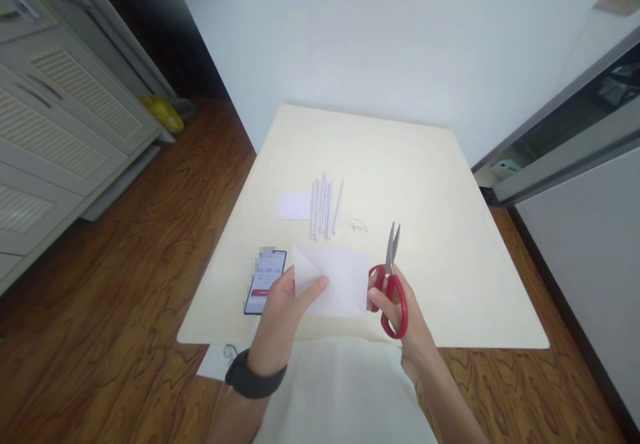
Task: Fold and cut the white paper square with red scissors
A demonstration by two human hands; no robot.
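Note:
My left hand (pixel 287 301) pinches a white sheet of paper (pixel 343 281) by its left side, thumb on top and fingers beneath. Red-handled scissors (pixel 389 272) are in my right hand (pixel 397 301), their blades slightly apart and pointing away from me. The right fingers lie close to the paper's right edge; whether they touch it I cannot tell. Beyond the paper lie several thin rolled white paper sticks (pixel 321 207), with a smaller white paper piece (pixel 295 206) at their left. Small thin scraps (pixel 358 225) are scattered to their right.
A phone (pixel 266 283) showing a running timer lies left of my left hand on the cream table (pixel 480 284). The table's far edge meets a white wall (pixel 360 37). Cabinets (pixel 65 117) stand on the left, and a sheet (pixel 215 363) shows below the near edge.

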